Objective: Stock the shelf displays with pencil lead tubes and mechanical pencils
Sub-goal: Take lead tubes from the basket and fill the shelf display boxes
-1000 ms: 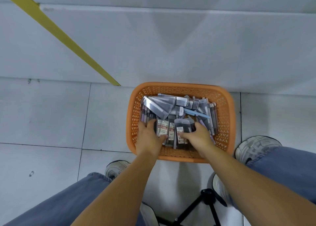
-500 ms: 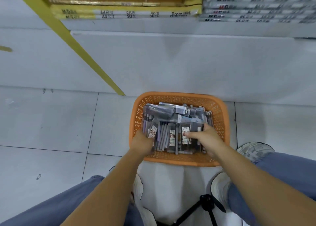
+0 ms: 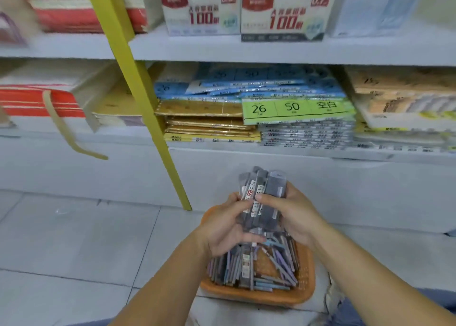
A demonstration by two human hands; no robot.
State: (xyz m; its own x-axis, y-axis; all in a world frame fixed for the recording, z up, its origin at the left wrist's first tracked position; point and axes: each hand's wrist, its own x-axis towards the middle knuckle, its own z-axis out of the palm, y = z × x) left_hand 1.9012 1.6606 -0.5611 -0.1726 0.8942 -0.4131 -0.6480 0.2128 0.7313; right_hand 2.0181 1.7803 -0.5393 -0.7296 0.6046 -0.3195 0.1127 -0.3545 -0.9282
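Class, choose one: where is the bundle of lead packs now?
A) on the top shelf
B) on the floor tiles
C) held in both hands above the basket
C: the left hand and right hand grip the bundle of lead packs above the orange basket.

Bundle of lead-tube packets (image 3: 264, 187): formerly lying in the orange basket (image 3: 306, 283) under the fingers, now raised clear of it and held upright, tops projecting above the fingertips. Left hand (image 3: 222, 227): lifted out of the basket, fingers now curled round the bundle's left side. Right hand (image 3: 293, 217): likewise lifted, thumb now laid across the front. Shelf stock (image 3: 296, 108): brought into view beyond the fingertips.
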